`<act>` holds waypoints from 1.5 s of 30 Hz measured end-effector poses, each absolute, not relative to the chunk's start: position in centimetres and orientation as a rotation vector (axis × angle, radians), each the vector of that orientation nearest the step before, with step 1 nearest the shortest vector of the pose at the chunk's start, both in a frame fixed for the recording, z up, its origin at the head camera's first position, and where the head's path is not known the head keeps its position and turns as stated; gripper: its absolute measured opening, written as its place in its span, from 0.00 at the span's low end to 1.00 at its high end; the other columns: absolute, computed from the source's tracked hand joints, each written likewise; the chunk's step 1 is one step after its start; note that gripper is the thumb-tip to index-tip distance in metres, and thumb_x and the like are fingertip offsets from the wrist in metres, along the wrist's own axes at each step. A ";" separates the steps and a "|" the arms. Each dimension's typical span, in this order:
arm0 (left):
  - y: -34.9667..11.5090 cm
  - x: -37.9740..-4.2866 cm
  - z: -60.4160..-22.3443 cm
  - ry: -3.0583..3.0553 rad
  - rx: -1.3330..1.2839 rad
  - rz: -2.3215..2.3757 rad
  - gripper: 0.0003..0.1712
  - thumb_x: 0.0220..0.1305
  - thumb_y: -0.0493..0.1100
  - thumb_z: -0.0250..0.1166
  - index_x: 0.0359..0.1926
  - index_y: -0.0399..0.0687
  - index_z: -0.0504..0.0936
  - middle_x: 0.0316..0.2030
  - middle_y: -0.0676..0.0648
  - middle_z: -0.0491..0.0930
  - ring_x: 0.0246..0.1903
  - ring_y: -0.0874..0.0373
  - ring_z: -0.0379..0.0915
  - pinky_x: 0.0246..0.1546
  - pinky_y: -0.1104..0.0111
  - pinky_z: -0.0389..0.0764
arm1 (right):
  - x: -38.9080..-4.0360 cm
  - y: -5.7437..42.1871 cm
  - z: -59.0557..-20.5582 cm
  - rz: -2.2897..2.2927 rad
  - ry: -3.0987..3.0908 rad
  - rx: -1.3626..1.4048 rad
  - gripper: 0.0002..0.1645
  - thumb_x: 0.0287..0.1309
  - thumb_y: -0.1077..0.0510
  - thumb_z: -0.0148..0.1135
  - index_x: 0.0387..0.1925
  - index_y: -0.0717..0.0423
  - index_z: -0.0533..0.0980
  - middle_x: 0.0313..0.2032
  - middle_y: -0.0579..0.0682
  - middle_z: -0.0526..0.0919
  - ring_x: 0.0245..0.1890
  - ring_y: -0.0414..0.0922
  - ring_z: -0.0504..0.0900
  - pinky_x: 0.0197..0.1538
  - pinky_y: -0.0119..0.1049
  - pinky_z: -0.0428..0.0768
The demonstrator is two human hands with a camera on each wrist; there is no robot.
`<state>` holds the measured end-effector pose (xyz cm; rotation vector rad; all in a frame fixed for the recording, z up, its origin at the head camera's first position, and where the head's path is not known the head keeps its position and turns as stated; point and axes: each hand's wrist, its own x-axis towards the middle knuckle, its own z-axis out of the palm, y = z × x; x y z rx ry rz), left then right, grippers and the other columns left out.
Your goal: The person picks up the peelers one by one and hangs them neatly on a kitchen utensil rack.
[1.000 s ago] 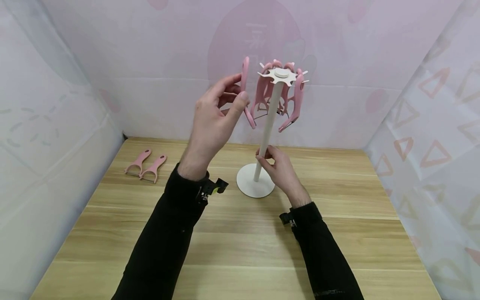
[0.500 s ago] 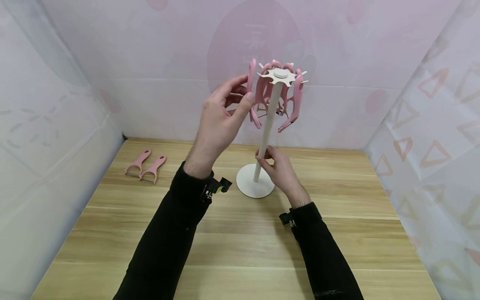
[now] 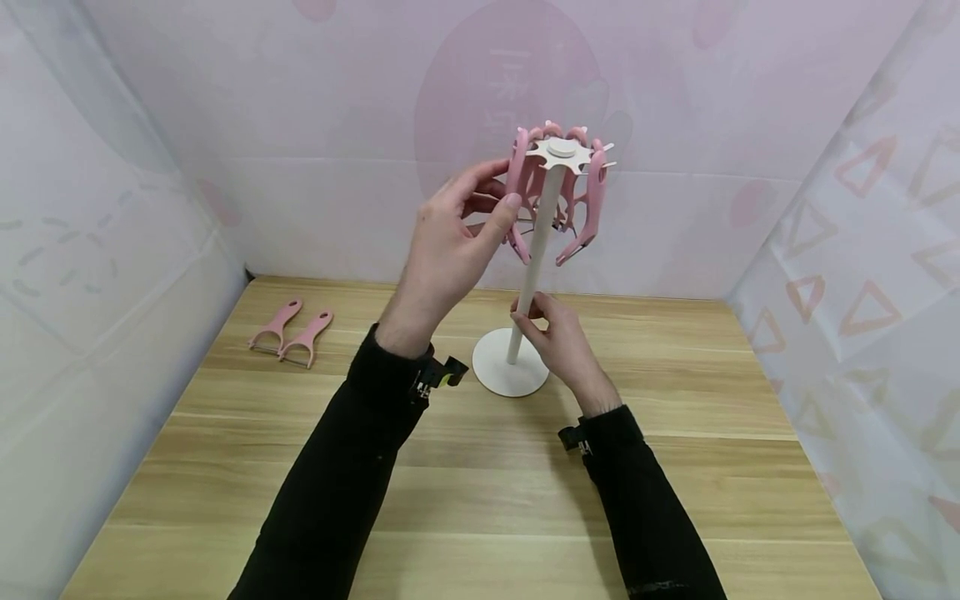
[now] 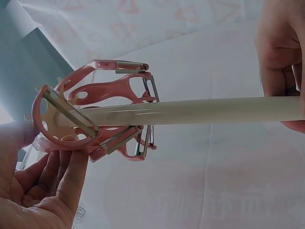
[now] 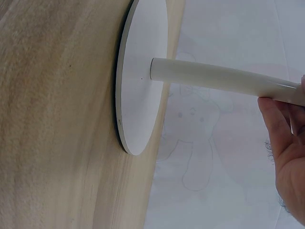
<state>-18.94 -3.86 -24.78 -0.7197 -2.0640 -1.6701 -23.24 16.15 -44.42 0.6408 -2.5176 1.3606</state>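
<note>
The left hand [image 3: 453,237] pinches a pink peeler [image 3: 517,168] between its fingers, up beside the rack top [image 3: 561,150]; well below those fingers, the right hand [image 3: 558,342] clamps the pole [image 3: 539,233] (to steady it, I'd guess).

Head view downward; close wrist views share pole [image 4: 205,110].

A wood-grain tabletop [image 3: 480,500] spread toward six o'clock; pale sheeting [image 3: 337,100] walled it in — a pink disc [image 3: 465,100] at twelve, triangles [image 3: 870,310] at three, faint grey dashes [image 3: 69,237] at nine.
</note>
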 end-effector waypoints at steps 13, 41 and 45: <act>-3.7 -19.0 -25.1 -2.084 -0.746 -1.612 0.23 0.76 0.40 0.62 0.67 0.38 0.76 0.52 0.40 0.81 0.48 0.52 0.81 0.50 0.67 0.84 | -23.3 16.1 -44.4 1.347 -2.494 0.667 0.11 0.73 0.53 0.62 0.49 0.55 0.80 0.42 0.49 0.81 0.44 0.45 0.82 0.43 0.47 0.86; -5.2 -20.7 -28.5 -2.124 -0.768 -1.649 0.27 0.75 0.48 0.63 0.71 0.49 0.76 0.60 0.50 0.81 0.57 0.64 0.78 0.53 0.69 0.82 | -23.3 16.1 -44.4 1.345 -2.524 0.646 0.10 0.74 0.52 0.61 0.49 0.51 0.79 0.43 0.47 0.81 0.45 0.43 0.82 0.44 0.39 0.87; -6.1 -21.1 -29.4 -2.137 -0.752 -1.598 0.26 0.75 0.51 0.64 0.70 0.51 0.77 0.59 0.51 0.82 0.57 0.65 0.78 0.52 0.69 0.82 | -23.3 16.0 -44.4 1.341 -2.520 0.649 0.09 0.74 0.52 0.61 0.49 0.51 0.79 0.43 0.47 0.81 0.45 0.43 0.82 0.44 0.39 0.87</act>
